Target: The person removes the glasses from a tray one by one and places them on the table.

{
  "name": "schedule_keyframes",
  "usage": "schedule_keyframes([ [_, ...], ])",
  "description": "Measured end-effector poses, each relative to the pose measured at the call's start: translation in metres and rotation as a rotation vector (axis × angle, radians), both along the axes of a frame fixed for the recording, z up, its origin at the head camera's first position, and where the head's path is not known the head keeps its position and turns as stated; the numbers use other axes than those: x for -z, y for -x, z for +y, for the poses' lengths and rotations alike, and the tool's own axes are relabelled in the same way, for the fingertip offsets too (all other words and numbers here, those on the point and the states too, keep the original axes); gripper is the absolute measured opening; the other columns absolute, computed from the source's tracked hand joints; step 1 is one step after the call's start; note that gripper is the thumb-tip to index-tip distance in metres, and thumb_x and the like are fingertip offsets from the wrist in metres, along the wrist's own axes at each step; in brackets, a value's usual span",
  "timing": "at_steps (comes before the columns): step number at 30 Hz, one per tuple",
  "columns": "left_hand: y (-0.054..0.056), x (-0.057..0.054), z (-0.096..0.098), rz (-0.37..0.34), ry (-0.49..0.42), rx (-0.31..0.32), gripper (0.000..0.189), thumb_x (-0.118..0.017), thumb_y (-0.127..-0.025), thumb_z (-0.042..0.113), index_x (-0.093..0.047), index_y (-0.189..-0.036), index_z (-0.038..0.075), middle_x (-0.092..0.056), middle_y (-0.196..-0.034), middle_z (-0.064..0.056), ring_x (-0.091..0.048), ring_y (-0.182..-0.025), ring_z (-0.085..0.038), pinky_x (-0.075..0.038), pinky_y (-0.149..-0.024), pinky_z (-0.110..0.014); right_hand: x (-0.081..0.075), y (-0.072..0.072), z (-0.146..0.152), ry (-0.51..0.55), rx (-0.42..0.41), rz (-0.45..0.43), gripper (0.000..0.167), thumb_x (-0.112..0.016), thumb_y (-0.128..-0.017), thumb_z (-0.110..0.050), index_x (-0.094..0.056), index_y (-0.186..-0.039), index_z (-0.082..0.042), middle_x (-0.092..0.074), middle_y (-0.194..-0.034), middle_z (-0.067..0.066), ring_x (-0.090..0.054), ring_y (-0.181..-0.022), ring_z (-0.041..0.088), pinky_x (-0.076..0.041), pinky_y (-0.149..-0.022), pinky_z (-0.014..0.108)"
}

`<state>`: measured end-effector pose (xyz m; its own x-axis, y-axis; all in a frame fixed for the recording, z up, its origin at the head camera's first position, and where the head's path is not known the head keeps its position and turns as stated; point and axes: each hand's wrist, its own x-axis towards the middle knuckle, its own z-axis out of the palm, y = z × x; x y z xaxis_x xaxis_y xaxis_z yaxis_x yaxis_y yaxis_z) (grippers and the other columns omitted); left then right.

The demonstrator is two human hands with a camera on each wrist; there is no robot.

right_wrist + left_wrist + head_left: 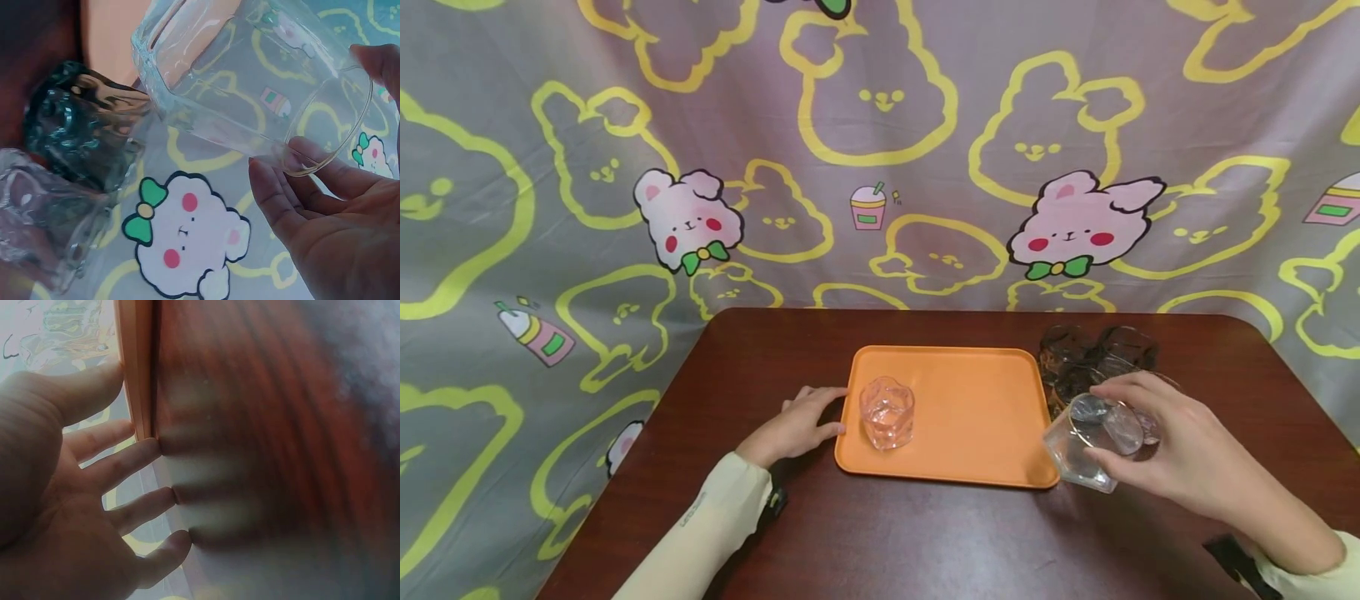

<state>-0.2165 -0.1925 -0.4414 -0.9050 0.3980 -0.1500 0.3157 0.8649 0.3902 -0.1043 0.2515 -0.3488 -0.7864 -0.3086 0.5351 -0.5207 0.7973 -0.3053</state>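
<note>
My right hand (1187,442) pinches a clear drinking glass (1078,454) near its gold-lined rim, between thumb and fingers. The glass is tilted, its base toward the tray's front right corner, above the table. In the right wrist view the faceted glass (212,81) shows nothing in it. An orange tray (970,417) lies on the table, and a clear wavy glass (887,414) stands upright on its left side. My left hand (797,425) rests at the tray's left edge. In the left wrist view its fingers (128,456) are spread and fairly straight, with the thumb touching the rim.
Several dark glasses (1063,350) stand close together just right of the tray, partly behind my right hand. A dark green glass (81,125) and a clear wavy glass (44,219) show in the right wrist view. A patterned curtain (880,125) hangs behind the brown table (880,533).
</note>
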Motion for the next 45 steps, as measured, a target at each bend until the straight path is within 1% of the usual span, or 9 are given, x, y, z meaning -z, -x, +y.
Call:
schedule_keyframes([
  [5, 0.000, 0.001, -0.001, 0.010, -0.004, 0.012, 0.060, -0.067, -0.089, 0.031, -0.043, -0.142, 0.018, -0.045, -0.141, -0.002, -0.038, -0.123, -0.023, -0.029, -0.092, -0.054, 0.011, -0.008, 0.007, -0.007, 0.011, -0.033, 0.063, -0.092, -0.052, -0.029, -0.066, -0.106, -0.012, -0.057, -0.103, -0.007, -0.049, -0.073, 0.004, -0.037, -0.059, 0.016],
  [9, 0.000, 0.001, -0.001, 0.012, -0.009, 0.015, 0.060, -0.067, -0.089, 0.031, -0.044, -0.142, 0.018, -0.045, -0.140, -0.002, -0.038, -0.123, -0.023, -0.029, -0.092, -0.054, 0.022, -0.010, 0.013, -0.007, 0.028, -0.042, 0.063, -0.093, -0.051, -0.030, -0.066, -0.105, -0.011, -0.057, -0.102, -0.005, -0.051, -0.073, 0.006, -0.037, -0.060, 0.016],
  [12, 0.000, 0.001, -0.001, 0.016, -0.014, 0.018, 0.060, -0.067, -0.088, 0.030, -0.044, -0.142, 0.017, -0.046, -0.140, -0.002, -0.038, -0.124, -0.023, -0.028, -0.092, -0.055, 0.029, -0.010, 0.017, -0.005, 0.040, -0.034, 0.064, -0.093, -0.050, -0.031, -0.066, -0.105, -0.011, -0.058, -0.103, -0.004, -0.053, -0.078, 0.009, -0.038, -0.063, 0.017],
  [18, -0.001, 0.000, 0.000, 0.020, -0.036, 0.026, 0.059, -0.068, -0.088, 0.027, -0.044, -0.141, 0.015, -0.046, -0.139, -0.004, -0.038, -0.124, -0.025, -0.027, -0.092, -0.058, 0.043, -0.009, 0.022, 0.014, 0.049, -0.038, 0.065, -0.093, -0.050, -0.030, -0.066, -0.106, -0.011, -0.057, -0.102, -0.005, -0.050, -0.071, 0.008, -0.036, -0.060, 0.017],
  [23, -0.001, 0.000, 0.000, 0.010, -0.029, 0.019, 0.059, -0.067, -0.089, 0.029, -0.044, -0.142, 0.017, -0.046, -0.140, -0.003, -0.037, -0.125, -0.024, -0.026, -0.093, -0.058, 0.051, -0.005, 0.024, 0.021, 0.046, -0.029, 0.067, -0.094, -0.048, -0.029, -0.066, -0.106, -0.010, -0.058, -0.103, -0.003, -0.053, -0.076, 0.011, -0.037, -0.062, 0.017],
  [29, -0.001, 0.000, 0.000, 0.009, -0.030, 0.016, 0.059, -0.067, -0.089, 0.028, -0.044, -0.142, 0.017, -0.046, -0.140, -0.003, -0.037, -0.125, -0.024, -0.026, -0.094, -0.059, 0.055, -0.002, 0.023, 0.017, 0.051, -0.031, 0.069, -0.094, -0.047, -0.028, -0.065, -0.107, -0.012, -0.058, -0.104, -0.004, -0.055, -0.083, 0.014, -0.037, -0.068, 0.015],
  [35, 0.000, 0.000, -0.001, 0.007, -0.030, 0.020, 0.059, -0.067, -0.089, 0.029, -0.044, -0.141, 0.017, -0.046, -0.140, -0.002, -0.037, -0.125, -0.024, -0.026, -0.093, -0.057, 0.055, -0.001, 0.022, 0.031, 0.041, -0.024, 0.071, -0.094, -0.049, -0.023, -0.063, -0.112, -0.014, -0.058, -0.106, -0.006, -0.051, -0.088, 0.009, -0.035, -0.072, 0.013],
  [39, 0.001, 0.000, -0.001, 0.012, -0.021, 0.023, 0.059, -0.067, -0.089, 0.030, -0.044, -0.141, 0.017, -0.046, -0.140, -0.003, -0.038, -0.124, -0.024, -0.028, -0.092, -0.055, 0.053, 0.000, 0.023, 0.025, 0.014, -0.040, 0.070, -0.093, -0.051, -0.022, -0.062, -0.113, -0.015, -0.057, -0.107, -0.006, -0.049, -0.083, 0.004, -0.037, -0.066, 0.015],
  [45, 0.000, 0.000, -0.001, 0.011, -0.021, 0.027, 0.059, -0.067, -0.089, 0.029, -0.044, -0.141, 0.016, -0.046, -0.140, -0.004, -0.038, -0.123, -0.024, -0.028, -0.092, -0.055, 0.050, 0.001, 0.024, 0.005, -0.024, -0.117, 0.064, -0.091, -0.057, -0.022, -0.061, -0.113, -0.014, -0.053, -0.110, -0.002, -0.047, -0.065, 0.003, -0.038, -0.053, 0.018],
])
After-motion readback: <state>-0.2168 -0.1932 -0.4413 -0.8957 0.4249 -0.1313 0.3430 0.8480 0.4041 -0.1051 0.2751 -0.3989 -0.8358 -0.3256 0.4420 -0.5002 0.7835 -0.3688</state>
